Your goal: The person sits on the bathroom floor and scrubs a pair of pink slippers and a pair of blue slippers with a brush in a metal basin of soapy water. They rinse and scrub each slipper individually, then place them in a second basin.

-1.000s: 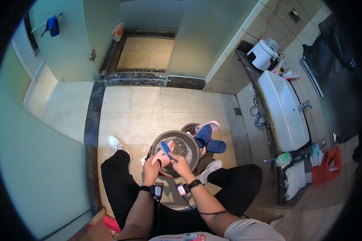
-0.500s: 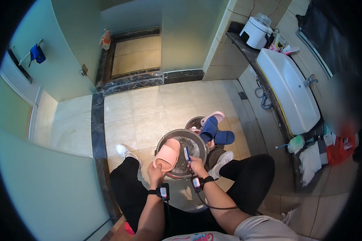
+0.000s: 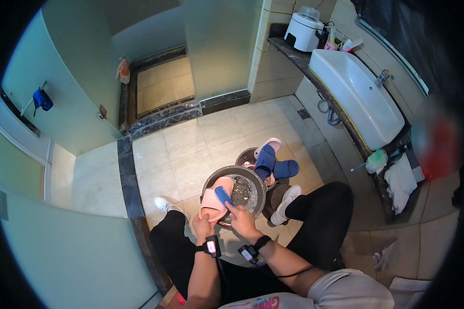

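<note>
A pink slipper [image 3: 210,200] leans over the left side of a grey bucket [image 3: 258,180] between my feet. My left hand [image 3: 202,226] is closed on its near end. My right hand [image 3: 243,220] grips a blue scrub brush [image 3: 223,196], which lies against the slipper's right side. Sudsy water [image 3: 244,193] partly fills the bucket.
Behind the bucket stands a second container [image 3: 246,155] piled with blue slippers [image 3: 285,168] and a pale pink slipper [image 3: 268,148]. A white sink [image 3: 355,98] on a dark counter runs along the right. A frosted glass panel [image 3: 62,242] borders the left.
My right hand has moved left with the brush, from over the water onto the slipper. The left hand keeps hold of the slipper. The view has shifted slightly.
</note>
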### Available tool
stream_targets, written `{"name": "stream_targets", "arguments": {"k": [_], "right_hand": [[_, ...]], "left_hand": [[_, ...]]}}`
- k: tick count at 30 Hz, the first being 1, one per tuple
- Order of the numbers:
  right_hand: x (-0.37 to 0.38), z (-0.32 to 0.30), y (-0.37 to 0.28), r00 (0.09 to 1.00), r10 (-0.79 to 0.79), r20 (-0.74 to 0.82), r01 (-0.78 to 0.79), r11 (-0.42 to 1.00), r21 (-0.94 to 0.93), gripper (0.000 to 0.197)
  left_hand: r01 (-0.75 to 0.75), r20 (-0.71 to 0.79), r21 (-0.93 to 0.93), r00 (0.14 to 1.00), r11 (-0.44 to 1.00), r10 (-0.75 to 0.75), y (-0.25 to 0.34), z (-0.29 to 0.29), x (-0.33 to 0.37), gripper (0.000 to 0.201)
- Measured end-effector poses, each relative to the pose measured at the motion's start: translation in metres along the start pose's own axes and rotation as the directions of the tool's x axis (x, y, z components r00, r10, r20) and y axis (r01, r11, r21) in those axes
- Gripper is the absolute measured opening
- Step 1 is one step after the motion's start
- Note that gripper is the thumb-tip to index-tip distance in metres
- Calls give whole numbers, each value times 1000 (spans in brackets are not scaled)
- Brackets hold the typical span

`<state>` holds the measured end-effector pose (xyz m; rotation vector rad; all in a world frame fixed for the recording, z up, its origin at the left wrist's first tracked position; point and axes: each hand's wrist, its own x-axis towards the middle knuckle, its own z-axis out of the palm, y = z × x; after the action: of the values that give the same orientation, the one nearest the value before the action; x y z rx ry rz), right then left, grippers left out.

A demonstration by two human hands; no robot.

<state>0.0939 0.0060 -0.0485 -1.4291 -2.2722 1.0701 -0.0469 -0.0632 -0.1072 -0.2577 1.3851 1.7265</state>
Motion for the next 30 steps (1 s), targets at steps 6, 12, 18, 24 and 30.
{"name": "stream_targets", "arguments": {"k": [6,12,18,24,30], "right_hand": [[56,35,78,909,412,-59,-416,899,-135,51],[73,40,116,812,304,499,-325,945,-47,40],[30,-5,67,921,344,184,-374,648,663,47],[3,-16,24,1000,-9,0,9,932,362,46],[77,-15,74,967,192,-166,-7,673,739,44]], "left_hand": [[152,124,-76,982,985,-142,20,9,-12,31],[158,183,-154,975,975,-129,22,10,-7,32],[145,160,-277,982,950,-103,1,-6,17,41],[251,278,-288,945,924,-170,-1,-8,14,46],[231,471,-62,865,971,-176,33,0,-15,56]]}}
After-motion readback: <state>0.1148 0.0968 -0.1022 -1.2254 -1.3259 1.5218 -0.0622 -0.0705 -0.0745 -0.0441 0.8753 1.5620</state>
